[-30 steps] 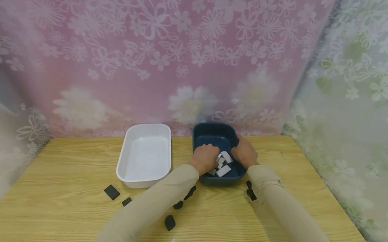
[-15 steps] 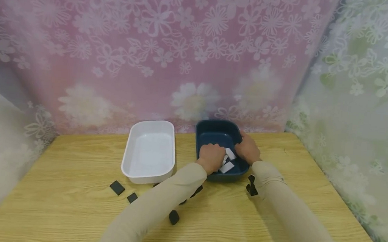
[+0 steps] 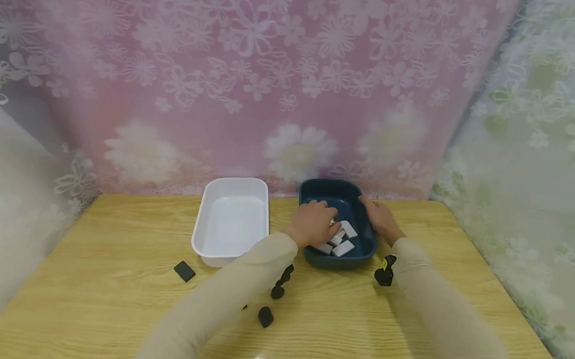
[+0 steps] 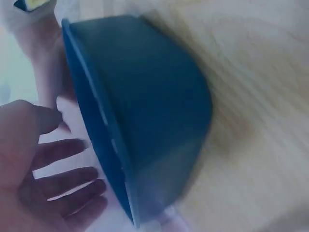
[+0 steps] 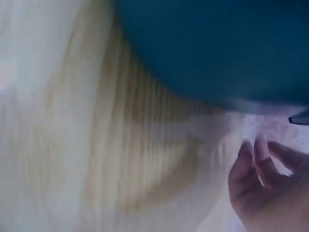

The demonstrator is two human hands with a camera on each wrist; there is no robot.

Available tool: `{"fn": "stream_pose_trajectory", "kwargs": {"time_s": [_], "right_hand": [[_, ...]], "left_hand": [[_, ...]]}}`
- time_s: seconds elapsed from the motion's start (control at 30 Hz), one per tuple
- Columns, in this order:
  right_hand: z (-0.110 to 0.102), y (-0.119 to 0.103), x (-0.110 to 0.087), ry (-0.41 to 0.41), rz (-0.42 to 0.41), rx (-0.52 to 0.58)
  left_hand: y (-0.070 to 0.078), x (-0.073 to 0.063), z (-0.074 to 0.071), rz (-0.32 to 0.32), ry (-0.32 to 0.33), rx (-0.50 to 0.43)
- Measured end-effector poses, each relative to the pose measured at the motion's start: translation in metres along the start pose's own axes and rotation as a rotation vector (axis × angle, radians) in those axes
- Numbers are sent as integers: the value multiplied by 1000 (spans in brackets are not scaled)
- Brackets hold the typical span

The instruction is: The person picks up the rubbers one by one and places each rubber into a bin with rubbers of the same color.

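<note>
A dark blue basin (image 3: 334,260) stands on the table near the back, with several small white rectangular blocks (image 3: 344,248) inside at its near end. My left hand (image 3: 313,223) is over the basin's left side, partly covering the blocks in the head view. In the left wrist view its fingers (image 4: 67,181) are spread and stretched beside the rim, with nothing in them. My right hand (image 3: 382,219) is at the basin's right rim. From the right wrist, its loosely bent fingers (image 5: 265,162) show just outside the basin wall, holding nothing.
A white basin (image 3: 227,261) with nothing in it stands left of the blue one. Dark flat blocks lie on the wooden table, one (image 3: 184,271) in front of the white basin and another (image 3: 265,317) nearer. A pink flowered curtain (image 3: 294,90) hangs behind.
My left hand has lifted from the white blocks and its fingers have straightened. The right hand has loosened from the basin's rim and shifted outward. The head view has shifted slightly left.
</note>
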State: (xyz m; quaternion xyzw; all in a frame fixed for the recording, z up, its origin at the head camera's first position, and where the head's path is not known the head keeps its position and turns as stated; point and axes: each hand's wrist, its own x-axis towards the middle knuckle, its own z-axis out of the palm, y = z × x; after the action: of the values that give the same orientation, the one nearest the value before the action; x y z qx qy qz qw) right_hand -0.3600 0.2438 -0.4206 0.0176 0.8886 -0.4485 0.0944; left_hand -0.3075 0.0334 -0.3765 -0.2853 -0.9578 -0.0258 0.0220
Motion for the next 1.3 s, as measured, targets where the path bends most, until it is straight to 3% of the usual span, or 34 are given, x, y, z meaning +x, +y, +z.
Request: {"fn": "stream_pose_trajectory", "kwargs": {"time_s": [0.17,0.33,0.53,0.8,1.0,1.3], "right_hand": [[-8,-8,-6,117,-88,-216],[-9,-22,-9,124,-138,-396],[4,-42,-8,133,-233,-563],[38,-71,-5,78,-265,-591],[68,-87,-4,52,-292,-570],[114,-113,-9,21,-307,-506]], "left_hand": [[-23,-13,-15,-58,70,18],[-54,-28,-23,-141,75,44],[-96,-47,-25,-249,60,-9],[-146,-83,-22,-350,84,-11],[-170,-107,-20,-396,128,-25],[-202,-138,-14,-443,137,-16]]}}
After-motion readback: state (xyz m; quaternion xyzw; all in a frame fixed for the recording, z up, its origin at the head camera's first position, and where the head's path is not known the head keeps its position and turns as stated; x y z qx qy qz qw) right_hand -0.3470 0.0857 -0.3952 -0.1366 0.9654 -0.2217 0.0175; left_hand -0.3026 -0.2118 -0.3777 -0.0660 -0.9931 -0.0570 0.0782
